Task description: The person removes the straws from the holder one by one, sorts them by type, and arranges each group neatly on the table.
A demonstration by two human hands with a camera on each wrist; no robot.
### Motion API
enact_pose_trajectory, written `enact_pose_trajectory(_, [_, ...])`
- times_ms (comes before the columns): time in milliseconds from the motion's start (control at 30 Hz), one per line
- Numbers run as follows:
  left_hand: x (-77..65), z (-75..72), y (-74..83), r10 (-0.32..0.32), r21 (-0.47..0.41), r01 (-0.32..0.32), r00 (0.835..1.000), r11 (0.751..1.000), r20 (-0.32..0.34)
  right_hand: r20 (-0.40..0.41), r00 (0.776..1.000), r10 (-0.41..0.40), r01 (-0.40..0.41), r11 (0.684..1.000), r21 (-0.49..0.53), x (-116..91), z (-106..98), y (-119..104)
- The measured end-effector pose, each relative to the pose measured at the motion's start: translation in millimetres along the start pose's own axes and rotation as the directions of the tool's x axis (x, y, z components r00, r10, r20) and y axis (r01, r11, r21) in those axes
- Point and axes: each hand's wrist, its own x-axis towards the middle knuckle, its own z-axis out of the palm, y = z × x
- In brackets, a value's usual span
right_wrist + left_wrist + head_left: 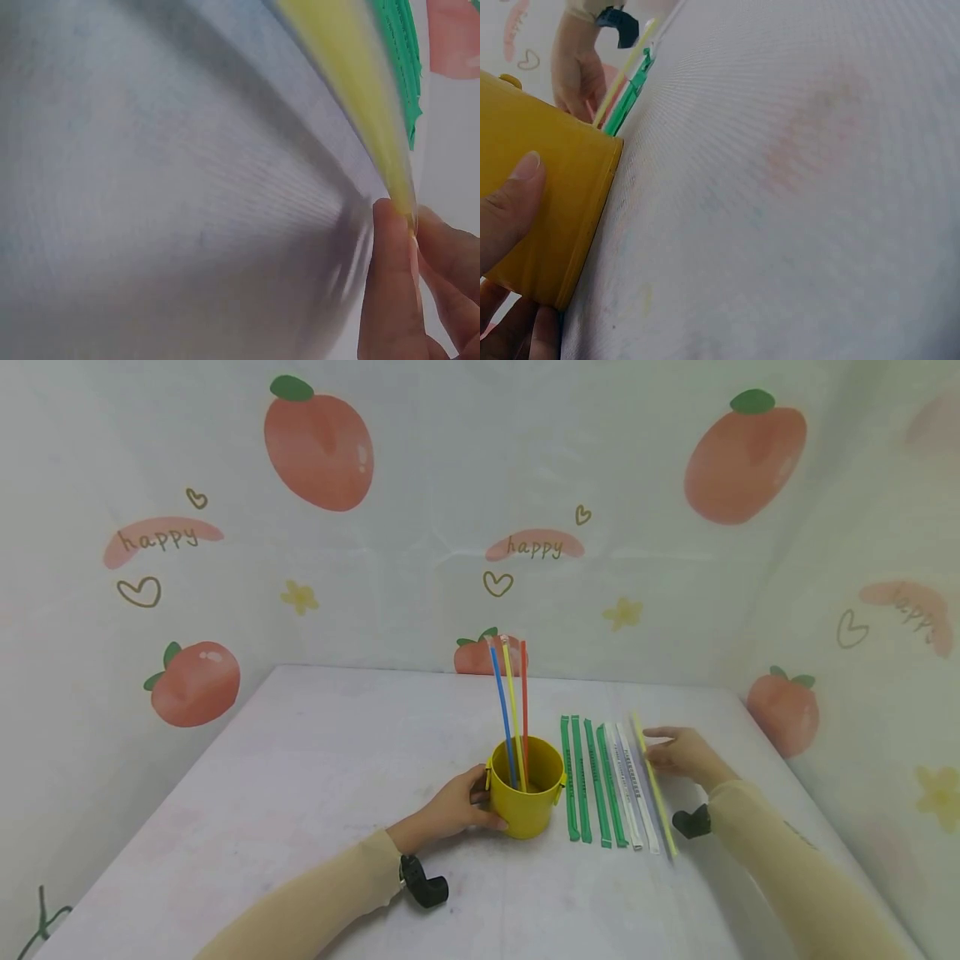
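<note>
A yellow bucket (525, 814) stands upright on the table, and my left hand (459, 803) grips its left side, thumb at the front. In the left wrist view the thumb (514, 206) lies against the bucket's wall (570, 187). Blue (501, 702), yellow (513, 693) and red (524, 693) straws lean inside the bucket. At the right, my right hand (684, 755) pinches a yellow straw (660, 802) in a clear wrapper. The right wrist view shows the wrapped yellow straw (352, 67) between thumb and fingers, its shadow on the cloth.
Several green-wrapped straws (581, 785) lie side by side just right of the bucket. White-wrapped straws (628, 785) lie between them and my right hand. Behind the table (337, 735) hangs a white curtain (427, 468) printed with fruit and hearts.
</note>
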Motion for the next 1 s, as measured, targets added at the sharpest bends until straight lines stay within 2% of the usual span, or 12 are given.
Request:
enact_pose_trajectory(733, [-1.6, 0.4, 3.3, 0.004, -0.008, -0.005, 1.000, 1.000, -0.002, -0.022, 0.995, 0.096, -0.098, 0.988, -0.119, 3.3, 4.8, 2.0])
enact_pose_trajectory(1000, [-1.0, 0.2, 2.3, 0.011, 0.007, -0.011, 1.000, 1.000, -0.001, -0.025, 0.991, 0.128, -0.130, 0.983, -0.128, 5.3, 6.2, 1.5])
